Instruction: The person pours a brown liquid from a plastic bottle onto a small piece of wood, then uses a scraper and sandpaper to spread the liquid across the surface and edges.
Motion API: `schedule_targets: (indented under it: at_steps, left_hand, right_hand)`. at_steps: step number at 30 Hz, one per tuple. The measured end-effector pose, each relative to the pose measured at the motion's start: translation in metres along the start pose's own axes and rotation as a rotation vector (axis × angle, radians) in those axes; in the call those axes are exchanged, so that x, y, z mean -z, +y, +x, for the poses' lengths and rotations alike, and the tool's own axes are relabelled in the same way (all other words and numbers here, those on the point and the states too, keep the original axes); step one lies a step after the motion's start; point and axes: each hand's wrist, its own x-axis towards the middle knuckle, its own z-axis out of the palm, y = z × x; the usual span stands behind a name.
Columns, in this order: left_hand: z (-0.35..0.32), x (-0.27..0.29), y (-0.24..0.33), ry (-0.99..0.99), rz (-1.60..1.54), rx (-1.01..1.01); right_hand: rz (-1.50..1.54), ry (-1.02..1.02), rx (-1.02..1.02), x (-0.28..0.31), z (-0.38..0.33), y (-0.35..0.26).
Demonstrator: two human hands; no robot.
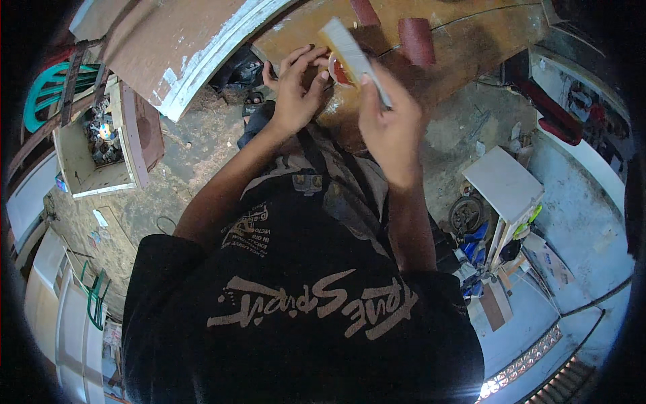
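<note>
Standing over the person's shoulder, one sees both bare hands raised in front of the chest, at about twelve o'clock in the head view. His right hand (pixel 389 124) is closed around a long flat grey-white strip (pixel 353 57), gripping it near its lower end, so that the strip slants up toward eleven o'clock and its free end shows pale against the brown board. His left hand (pixel 299 87) sits just beside it at nine o'clock of the strip, fingers curled narrowly, the fingertips (pixel 321 66) pinching or touching a small red and white round thing (pixel 338 69) tucked between the two hands; whether that thing is truly gripped or only touched cannot be told, since the strip covers part of it. Behind the hands lies a brown wooden board (pixel 464 47) with a curved line drawn on it, and two dark red rolls (pixel 417 37) rest on it at one o'clock of the hands. A large white-edged panel (pixel 182 47) leans at ten o'clock. Farther out at nine o'clock stands an open wooden box (pixel 91 161) holding dark clutter, with a green plastic chair (pixel 50 91) beyond it. At three o'clock a small white table (pixel 505 182) stands on the grey concrete floor (pixel 585 215), blue things piled beside its legs. The person wears a black printed shirt (pixel 296 323) filling the lower picture.
</note>
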Motion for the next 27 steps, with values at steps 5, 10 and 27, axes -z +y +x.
schedule_targets:
  at_steps: [5,10,27]
  left_hand:
    - [-0.001,-0.001,0.0,-0.024,0.106,-0.005]
    - [-0.001,-0.007,0.0,-0.043,0.095,0.019]
    - [0.001,-0.013,-0.005,0.017,0.053,0.046]
  right_hand:
    - [-0.068,0.092,-0.16,0.017,0.014,0.003]
    - [-0.04,0.102,-0.178,-0.004,0.027,0.021]
    - [0.073,0.115,-0.181,0.029,0.002,-0.009]
